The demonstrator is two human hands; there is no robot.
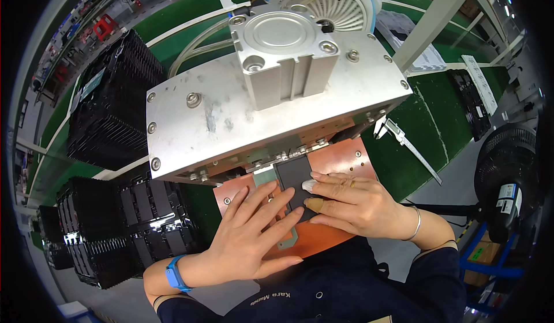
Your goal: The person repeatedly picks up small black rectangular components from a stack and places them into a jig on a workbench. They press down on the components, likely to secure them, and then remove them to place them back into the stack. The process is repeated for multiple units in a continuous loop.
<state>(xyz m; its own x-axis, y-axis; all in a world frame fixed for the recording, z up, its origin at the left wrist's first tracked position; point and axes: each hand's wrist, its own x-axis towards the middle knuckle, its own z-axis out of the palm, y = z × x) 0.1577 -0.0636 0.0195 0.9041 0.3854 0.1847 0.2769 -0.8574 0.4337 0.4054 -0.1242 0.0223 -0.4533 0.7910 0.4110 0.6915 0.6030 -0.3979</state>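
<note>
A dark grey flat rectangular piece lies on the orange-brown base plate of a metal press fixture, its far end at the fixture's front opening. My left hand is spread over the near left side, fingertips at the piece's left edge and on a greenish strip beside it. From the right, my right hand rests its outstretched fingers on the piece's right part. Two of its fingertips wear covers, one white and one tan. Its thumb is hidden.
A silver cylinder block tops the fixture. Stacks of black trays stand left, with more trays nearer me. Calipers lie right on the green mat. A black round-headed device stands far right.
</note>
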